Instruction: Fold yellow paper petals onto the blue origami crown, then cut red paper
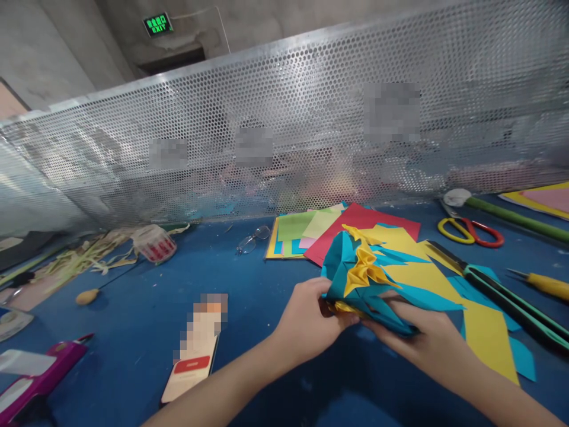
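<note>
Between my two hands is a folded paper model (371, 290), made of blue paper with yellow star-like folded pieces on it. My left hand (311, 317) pinches its left side, thumb underneath and fingers against the blue part. On the right, my right hand (415, 332) grips the lower blue folds, its fingers partly hidden by the paper. The model is held above the blue table, tilted. Just behind and beside it lie yellow paper sheets (484, 332) and a red sheet (326, 240).
Scissors (471, 231), a box cutter (511, 296) and a yellow-handled awl (546, 284) lie to the right. A phone (195, 350), glasses (253, 239) and a purple glue gun (48, 373) are on the left. A perforated metal screen (293, 112) stands along the back.
</note>
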{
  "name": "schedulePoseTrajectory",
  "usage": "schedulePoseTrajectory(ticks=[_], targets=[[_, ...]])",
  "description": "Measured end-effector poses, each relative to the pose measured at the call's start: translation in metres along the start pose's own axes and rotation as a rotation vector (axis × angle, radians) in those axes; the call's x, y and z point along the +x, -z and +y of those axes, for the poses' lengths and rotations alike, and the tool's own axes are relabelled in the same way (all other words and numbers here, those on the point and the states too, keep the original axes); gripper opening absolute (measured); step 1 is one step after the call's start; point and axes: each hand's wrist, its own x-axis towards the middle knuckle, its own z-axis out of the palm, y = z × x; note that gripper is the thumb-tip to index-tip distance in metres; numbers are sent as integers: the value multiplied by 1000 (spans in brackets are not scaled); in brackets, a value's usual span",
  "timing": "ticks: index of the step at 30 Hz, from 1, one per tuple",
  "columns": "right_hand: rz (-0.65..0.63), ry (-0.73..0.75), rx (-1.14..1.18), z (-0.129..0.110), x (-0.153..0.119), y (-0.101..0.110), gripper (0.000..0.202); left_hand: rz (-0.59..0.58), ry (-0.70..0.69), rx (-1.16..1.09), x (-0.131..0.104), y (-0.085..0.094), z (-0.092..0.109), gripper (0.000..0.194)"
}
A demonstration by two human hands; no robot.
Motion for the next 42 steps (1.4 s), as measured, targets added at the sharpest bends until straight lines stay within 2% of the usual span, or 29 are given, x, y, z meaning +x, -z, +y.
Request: schedulePoseTrajectory(ticks=[10,15,21,42], targets=[[12,52,-39,3,-2,-3,12,-24,19,-34,1,2,3,15],[27,68,-55,2,-1,-1,12,-28,53,-40,1,3,5,26],[31,77,-45,2,-2,-2,13,-15,46,5,1,3,9,17],[60,131,-96,-2,0,-1,19,-33,75,8,3,7,13,19]])
